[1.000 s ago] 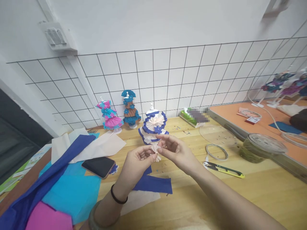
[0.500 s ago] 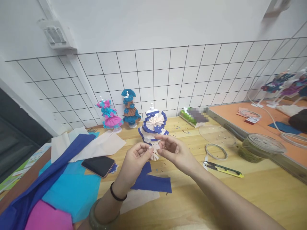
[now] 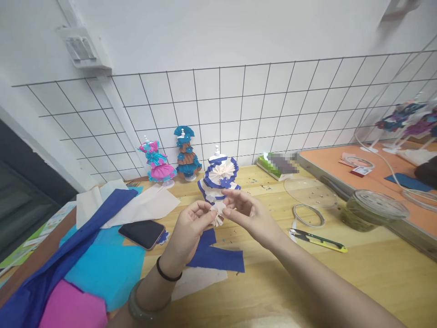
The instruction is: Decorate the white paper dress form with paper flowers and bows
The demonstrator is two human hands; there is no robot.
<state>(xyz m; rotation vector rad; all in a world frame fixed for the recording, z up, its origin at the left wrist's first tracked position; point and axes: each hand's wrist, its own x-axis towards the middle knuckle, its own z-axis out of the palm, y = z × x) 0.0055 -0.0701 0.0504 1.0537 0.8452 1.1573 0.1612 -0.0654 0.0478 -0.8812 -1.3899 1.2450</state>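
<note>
Between my hands is a small white pleated paper flower point(image 3: 218, 219), its folds fanning downward. My left hand point(image 3: 192, 225) pinches its left side between thumb and finger. My right hand point(image 3: 246, 210) has its thumb and a fingertip at the right side of the same flower. Just behind them stands a miniature dress form point(image 3: 221, 171) dressed in white crepe paper with blue trim, a pleated fan and a blue flower on its front. Its lower skirt is partly hidden by my fingers. Blue paper strips point(image 3: 218, 258) and a white sheet point(image 3: 198, 281) lie under my hands.
To the left are a phone point(image 3: 142, 234), a cyan sheet point(image 3: 105, 271), a pink sheet point(image 3: 73, 306) and a long blue piece point(image 3: 64, 255). Two other dressed forms stand at the wall. At right lie yellow-handled snips point(image 3: 321, 241), a wire coil point(image 3: 309, 215) and a lidded tub point(image 3: 373, 212).
The white flower has turned slightly in my fingers, so its pleats now fan more to the lower left. The camera view has shifted a little.
</note>
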